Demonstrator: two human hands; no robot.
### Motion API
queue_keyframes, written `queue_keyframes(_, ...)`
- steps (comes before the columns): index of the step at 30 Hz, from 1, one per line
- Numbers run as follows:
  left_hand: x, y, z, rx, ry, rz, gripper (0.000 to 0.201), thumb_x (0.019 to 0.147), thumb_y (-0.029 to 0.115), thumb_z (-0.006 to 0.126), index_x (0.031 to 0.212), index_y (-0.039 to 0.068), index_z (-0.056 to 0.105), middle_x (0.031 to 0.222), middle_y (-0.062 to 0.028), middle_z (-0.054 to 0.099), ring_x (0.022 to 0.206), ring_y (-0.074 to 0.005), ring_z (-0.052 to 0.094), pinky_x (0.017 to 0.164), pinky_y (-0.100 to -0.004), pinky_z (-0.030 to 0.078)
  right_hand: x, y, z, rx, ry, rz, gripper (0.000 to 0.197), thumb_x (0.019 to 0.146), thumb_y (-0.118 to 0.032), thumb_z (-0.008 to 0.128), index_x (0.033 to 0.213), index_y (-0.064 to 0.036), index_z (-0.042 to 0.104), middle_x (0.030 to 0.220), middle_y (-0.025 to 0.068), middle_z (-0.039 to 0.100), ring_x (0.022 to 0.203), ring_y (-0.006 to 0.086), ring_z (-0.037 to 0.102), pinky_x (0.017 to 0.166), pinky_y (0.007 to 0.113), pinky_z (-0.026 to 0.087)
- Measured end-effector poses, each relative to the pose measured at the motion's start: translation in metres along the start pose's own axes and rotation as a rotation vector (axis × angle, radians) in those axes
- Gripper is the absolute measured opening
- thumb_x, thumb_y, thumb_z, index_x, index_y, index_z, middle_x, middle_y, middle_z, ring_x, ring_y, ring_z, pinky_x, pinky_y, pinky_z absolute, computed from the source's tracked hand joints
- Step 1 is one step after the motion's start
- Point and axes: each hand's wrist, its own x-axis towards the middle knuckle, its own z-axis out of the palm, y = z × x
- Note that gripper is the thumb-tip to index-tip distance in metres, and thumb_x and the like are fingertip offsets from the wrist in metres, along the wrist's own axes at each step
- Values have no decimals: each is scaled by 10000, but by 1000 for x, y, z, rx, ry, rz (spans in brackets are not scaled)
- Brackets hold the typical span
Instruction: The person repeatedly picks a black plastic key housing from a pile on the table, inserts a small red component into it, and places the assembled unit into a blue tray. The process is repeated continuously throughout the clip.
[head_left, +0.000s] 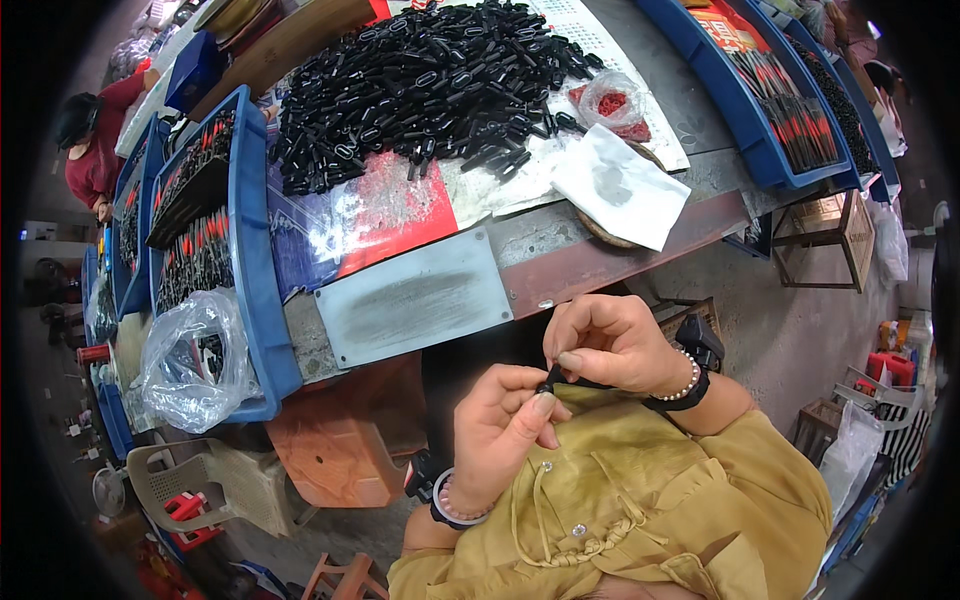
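Close in front of my chest, both hands meet over a small black part point(548, 384), mostly covered by the fingers. My left hand point(497, 425) pinches its lower end between thumb and fingers. Thumb and fingertips of my right hand point(618, 345) close on the upper end; its exact kind is too small to make out. Beyond the hands, a large heap of black glossy oblong parts point(430, 85) covers the table, several with a pale oval outline. A pale grey plate point(415, 297) with a dark smudge is fixed at the near table edge.
Blue bins point(262, 330) packed with black and red pieces stand at the left, with a clear plastic bag point(200, 355). Another blue bin point(790, 165) sits at the right. White paper point(620, 190) and a bag of red bits point(612, 103) lie beside the heap. A person point(98, 150) is at far left.
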Motion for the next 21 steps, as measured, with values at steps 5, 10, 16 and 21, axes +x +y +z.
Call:
queue_keyframes(5, -3, 1, 2, -31, -12, 0, 227, 931, 112, 564, 1080, -42, 488, 813, -143, 652, 569, -113, 583, 544, -215, 478, -2, 5, 0, 4, -65, -151, 132, 832, 52, 638, 954, 37, 590, 914, 78, 605, 824, 121, 582, 705, 247, 478)
queue_keyframes(10, -8, -1, 6, -13, 0, 126, 282, 934, 77, 555, 1166, -33, 439, 852, -148, 650, 590, -117, 595, 557, -211, 493, -2, 5, -1, -124, -100, -300, 142, 817, 43, 672, 941, 41, 604, 912, 118, 628, 819, 166, 611, 686, 269, 490)
queue_keyframes(16, -10, -7, 3, 107, -66, 171, 310, 939, 53, 543, 1200, -28, 396, 866, -154, 641, 614, -119, 608, 567, -206, 499, -6, 3, 5, -376, -20, -484, 120, 801, 50, 673, 907, 13, 632, 864, 137, 644, 731, 222, 636, 617, 276, 497)
queue_keyframes(21, -11, -17, 0, 246, -88, 249, 196, 937, 19, 521, 1088, -15, 401, 863, -165, 619, 615, -119, 606, 557, -204, 500, -11, 6, 14, -479, 48, -557, 144, 789, 58, 659, 920, 4, 631, 877, 141, 646, 723, 243, 636, 613, 287, 507)
